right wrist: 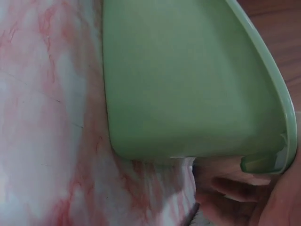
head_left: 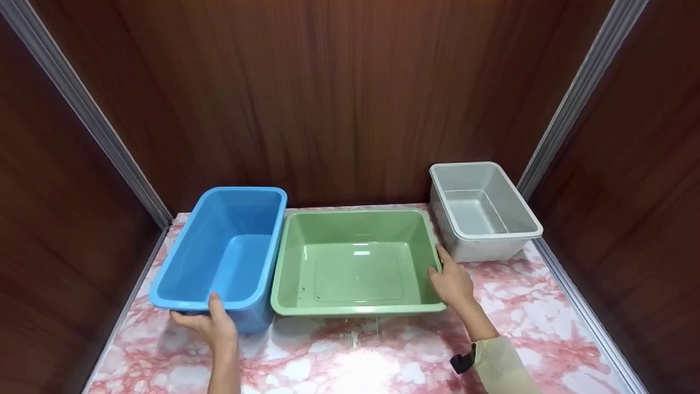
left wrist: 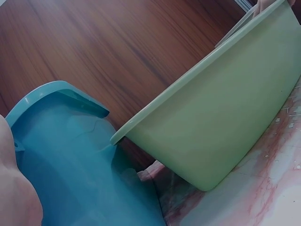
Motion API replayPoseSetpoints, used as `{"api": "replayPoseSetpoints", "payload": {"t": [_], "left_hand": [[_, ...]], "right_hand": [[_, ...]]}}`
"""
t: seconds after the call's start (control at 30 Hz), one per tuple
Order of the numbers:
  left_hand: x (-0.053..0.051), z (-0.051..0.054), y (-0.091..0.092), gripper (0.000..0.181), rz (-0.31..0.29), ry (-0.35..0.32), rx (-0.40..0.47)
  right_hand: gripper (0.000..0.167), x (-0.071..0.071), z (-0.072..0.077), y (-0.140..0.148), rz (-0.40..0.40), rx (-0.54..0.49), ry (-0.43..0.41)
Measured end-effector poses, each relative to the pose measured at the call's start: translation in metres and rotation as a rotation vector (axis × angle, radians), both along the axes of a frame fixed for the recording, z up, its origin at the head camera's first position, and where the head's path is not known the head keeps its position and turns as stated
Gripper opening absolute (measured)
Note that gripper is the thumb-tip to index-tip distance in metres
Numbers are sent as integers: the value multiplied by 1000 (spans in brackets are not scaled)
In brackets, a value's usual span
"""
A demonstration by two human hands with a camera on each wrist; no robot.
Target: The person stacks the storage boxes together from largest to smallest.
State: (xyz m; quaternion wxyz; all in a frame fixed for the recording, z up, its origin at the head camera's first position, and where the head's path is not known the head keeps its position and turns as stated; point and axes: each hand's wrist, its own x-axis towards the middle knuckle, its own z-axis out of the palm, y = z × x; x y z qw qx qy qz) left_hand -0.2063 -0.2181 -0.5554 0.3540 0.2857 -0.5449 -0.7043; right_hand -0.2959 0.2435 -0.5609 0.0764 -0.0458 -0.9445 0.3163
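A deep blue plastic basin (head_left: 251, 251) stands on the left, and my left hand (head_left: 210, 325) grips its near rim, thumb over the edge and fingers beneath. Beside it, in the middle, lies a wide green plastic basin (head_left: 355, 276); its left rim meets the blue one's right side. My right hand (head_left: 453, 279) holds the green basin's right rim, thumb on top. In the right wrist view the fingers (right wrist: 230, 207) curl below that rim. Both basins have nothing in them apart from a few dark specks in the green one.
A smaller grey-white bin (head_left: 481, 210) stands at the back right, close to the green basin's right corner. Brown wood-grain panels (head_left: 350, 104) with metal corner strips enclose the red-and-white marbled tabletop (head_left: 306, 355) at the back and sides.
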Motion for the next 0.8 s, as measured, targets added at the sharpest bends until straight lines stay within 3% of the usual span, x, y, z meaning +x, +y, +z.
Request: {"api": "replayPoseSetpoints", "payload": {"t": [0.23, 0.57, 0.67, 0.8], "left_hand": [[1, -2, -4, 88, -11, 11, -19], [9, 7, 1, 87, -32, 64, -20], [7, 4, 0, 87, -25, 92, -24], [4, -2, -5, 88, -23, 73, -36]], "right_hand": [[62, -1, 14, -6, 24, 177, 44], [65, -4, 50, -27, 153, 369, -95], [65, -4, 62, -35, 213, 397, -113], [63, -2, 78, -48, 285, 389, -110]]}}
